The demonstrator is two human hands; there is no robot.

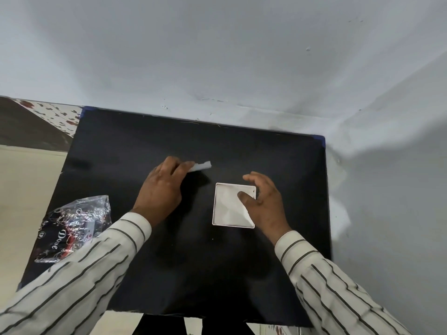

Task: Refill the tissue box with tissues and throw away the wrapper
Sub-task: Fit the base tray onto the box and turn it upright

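The tissue box sat open on the black tabletop, tissues inside. The right hand steadied it, fingers apart. The left hand pinched a white strip, probably the lid. The wrapper waited at the left edge.

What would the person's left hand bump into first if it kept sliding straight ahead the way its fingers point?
Probably nothing on the table: beyond the left hand and its white piece, only bare black surface shows, then the wall.
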